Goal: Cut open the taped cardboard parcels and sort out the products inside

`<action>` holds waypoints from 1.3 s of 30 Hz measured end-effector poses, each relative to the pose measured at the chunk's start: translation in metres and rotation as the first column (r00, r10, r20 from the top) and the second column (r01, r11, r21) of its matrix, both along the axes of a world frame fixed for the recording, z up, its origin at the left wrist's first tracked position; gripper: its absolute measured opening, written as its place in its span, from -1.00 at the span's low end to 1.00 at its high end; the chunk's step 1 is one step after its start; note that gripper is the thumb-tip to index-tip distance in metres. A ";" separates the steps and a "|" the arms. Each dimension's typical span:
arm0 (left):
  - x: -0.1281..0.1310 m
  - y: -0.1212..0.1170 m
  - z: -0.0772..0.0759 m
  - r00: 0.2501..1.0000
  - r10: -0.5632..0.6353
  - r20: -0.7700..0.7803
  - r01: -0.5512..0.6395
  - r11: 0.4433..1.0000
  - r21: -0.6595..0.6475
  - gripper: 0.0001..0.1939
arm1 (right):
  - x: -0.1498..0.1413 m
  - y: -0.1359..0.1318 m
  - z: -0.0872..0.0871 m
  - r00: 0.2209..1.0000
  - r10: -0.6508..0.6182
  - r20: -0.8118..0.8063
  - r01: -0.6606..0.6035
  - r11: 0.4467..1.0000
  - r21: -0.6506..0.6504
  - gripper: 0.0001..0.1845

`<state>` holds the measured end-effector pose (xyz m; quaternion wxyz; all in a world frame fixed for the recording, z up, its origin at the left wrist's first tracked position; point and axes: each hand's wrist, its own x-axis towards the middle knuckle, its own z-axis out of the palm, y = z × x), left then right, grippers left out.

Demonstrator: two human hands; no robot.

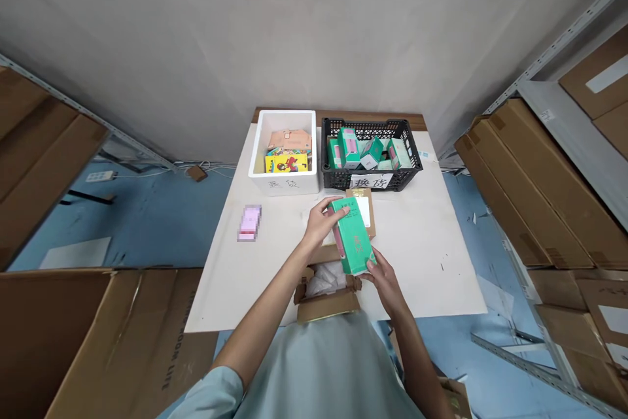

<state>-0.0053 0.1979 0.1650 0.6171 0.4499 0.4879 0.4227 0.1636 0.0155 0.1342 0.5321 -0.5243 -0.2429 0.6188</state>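
A green carton with pink sides [354, 236] is held tilted above the table by both hands. My left hand [324, 219] grips its upper left end, thumb across the front face. At its lower right corner my right hand [383, 274] is closed on the edge. Beneath it, close to my body, lies an open cardboard box [328, 308] with white packing material [324, 278] inside. Partly hidden behind the green carton is another brown cardboard box [371, 216] with a white label.
A white foam bin [287, 185] holds envelopes and a yellow picture packet [286, 163]. Beside it a black plastic crate [407, 178] contains several green cartons [349, 148]. A pixelated pink item [250, 222] lies on the white table [422, 268]. Shelves with cardboard boxes [520, 184] flank the table.
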 end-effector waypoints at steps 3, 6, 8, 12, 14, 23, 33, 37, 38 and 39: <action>0.013 -0.001 -0.007 1.000 0.017 -0.011 -0.017 0.999 0.051 -0.17 | 0.004 0.003 -0.006 0.999 -0.022 -0.037 0.022 1.000 -0.006 -0.22; 0.029 -0.009 -0.015 1.000 -0.001 -0.002 0.001 0.998 0.062 0.06 | 0.004 0.013 -0.010 0.991 -0.095 -0.096 0.094 0.995 -0.008 -0.21; 0.039 -0.016 -0.020 0.998 -0.059 0.011 0.059 0.996 0.074 0.16 | 0.005 0.026 -0.009 0.980 -0.142 -0.140 0.145 0.989 0.012 -0.25; 0.061 -0.019 -0.019 0.985 -0.151 -0.088 0.168 0.957 0.235 0.03 | 0.017 0.076 0.005 0.966 -0.195 -0.170 0.216 0.970 0.112 -0.33; 0.071 -0.012 -0.010 0.969 -0.161 -0.187 0.219 0.912 0.348 -0.15 | 0.030 0.114 0.016 0.961 -0.232 -0.152 0.258 0.949 0.183 -0.32; 0.073 0.010 0.005 0.921 -0.180 -0.344 0.341 0.801 0.492 -0.48 | 0.102 0.248 0.025 0.907 -0.403 0.121 0.388 0.912 0.134 -0.04; -0.079 -0.013 -0.130 0.861 -0.069 -0.504 0.067 0.997 -0.022 -0.47 | 0.046 0.153 -0.065 0.782 0.105 0.614 -0.120 0.993 -0.016 -0.29; -0.140 0.000 -0.162 0.770 -0.060 -0.635 -0.037 0.990 -0.139 -0.31 | 0.016 0.157 -0.069 0.689 0.259 0.677 -0.295 0.953 -0.064 -0.41; -0.147 0.005 -0.167 0.757 -0.077 -0.649 -0.028 0.988 -0.150 -0.25 | 0.008 0.163 -0.070 0.641 0.309 0.702 -0.345 0.934 -0.096 -0.42; -0.152 0.012 -0.172 0.745 -0.101 -0.659 0.000 0.988 -0.151 -0.19 | 0.001 0.170 -0.072 0.579 0.369 0.727 -0.396 0.907 -0.144 -0.42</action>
